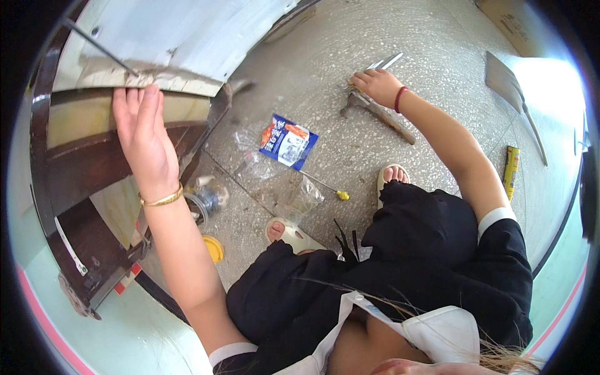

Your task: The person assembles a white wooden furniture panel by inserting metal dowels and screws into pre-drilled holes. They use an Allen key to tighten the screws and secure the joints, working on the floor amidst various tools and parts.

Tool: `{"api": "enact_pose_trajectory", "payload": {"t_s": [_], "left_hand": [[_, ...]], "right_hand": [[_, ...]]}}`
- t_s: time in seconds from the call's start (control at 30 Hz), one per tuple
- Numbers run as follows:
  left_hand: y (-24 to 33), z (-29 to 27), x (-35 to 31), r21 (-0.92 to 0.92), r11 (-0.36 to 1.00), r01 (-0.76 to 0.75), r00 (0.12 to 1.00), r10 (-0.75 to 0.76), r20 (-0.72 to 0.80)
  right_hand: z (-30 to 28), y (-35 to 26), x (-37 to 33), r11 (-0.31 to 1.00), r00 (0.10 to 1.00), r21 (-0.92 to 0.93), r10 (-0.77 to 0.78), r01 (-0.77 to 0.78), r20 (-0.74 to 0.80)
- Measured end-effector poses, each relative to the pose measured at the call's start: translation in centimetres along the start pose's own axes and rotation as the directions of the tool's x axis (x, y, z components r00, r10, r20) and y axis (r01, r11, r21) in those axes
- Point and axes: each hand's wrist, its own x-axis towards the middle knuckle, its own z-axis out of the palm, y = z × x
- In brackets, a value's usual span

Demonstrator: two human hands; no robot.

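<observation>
clear plastic bags (pixel 294 194) hold small parts.

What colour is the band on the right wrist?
Red: a thin red band sits just behind the right hand, shown clearly in the head view.

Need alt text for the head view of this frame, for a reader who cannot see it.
A person crouching on a speckled floor presses the left hand flat against a dark wooden door frame, while the right hand reaches to metal tools on the floor. A blue and white packet, clear plastic bag and yellow lid lie between.
</observation>
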Motion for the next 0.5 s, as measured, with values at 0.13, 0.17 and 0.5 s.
{"api": "enact_pose_trajectory", "payload": {"t_s": [0.13,0.17,0.5], "left_hand": [[-0.1,-1.0,0.3,0.093,0.996,0.008,0.999,-0.011,0.035],[0.0,-0.8,0.4,0.087,0.996,0.008,1.000,-0.010,0.028],[-0.9,-2.8,0.6,0.071,0.997,-0.024,0.999,0.022,0.028]], "right_hand": [[-1.7,-3.0,-0.3,1.000,0.997,-0.024,-0.013,0.015,0.074],[-2.4,-3.8,-0.4,0.999,0.996,-0.028,-0.014,0.017,0.091],[-3.0,-6.7,-1.0,1.000,0.992,-0.012,-0.015,0.016,0.124]]}}
